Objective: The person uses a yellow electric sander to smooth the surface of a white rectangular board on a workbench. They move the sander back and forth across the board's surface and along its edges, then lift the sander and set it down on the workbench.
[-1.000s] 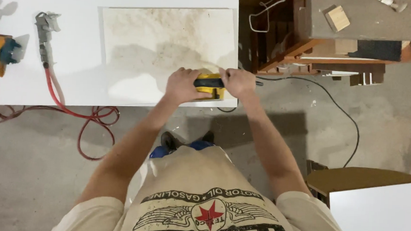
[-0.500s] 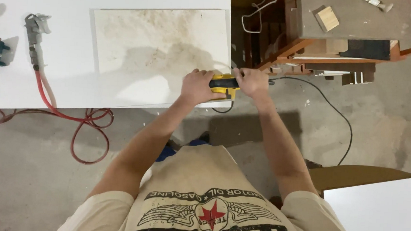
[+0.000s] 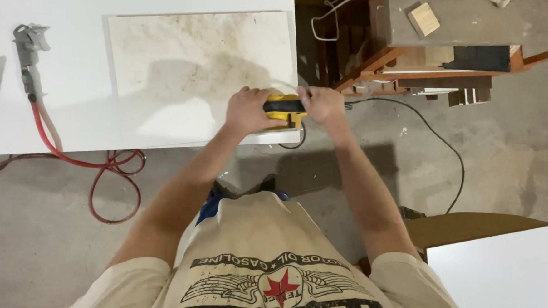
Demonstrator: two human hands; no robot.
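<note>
**Both hands on a yellow sander at the table's corner**

The left hand [image 3: 246, 111] lies on the sander [image 3: 282, 109], fingers curled down over its left side. The right hand [image 3: 320, 104] grips its right end, fingers closed around it. The sander is yellow with a black top and sits at the near right corner of the white table [image 3: 69, 118], just off the stained panel [image 3: 198, 50]. A black cord [image 3: 431, 134] trails from it across the floor. A red hose [image 3: 108, 164] hangs off the near edge.
</note>
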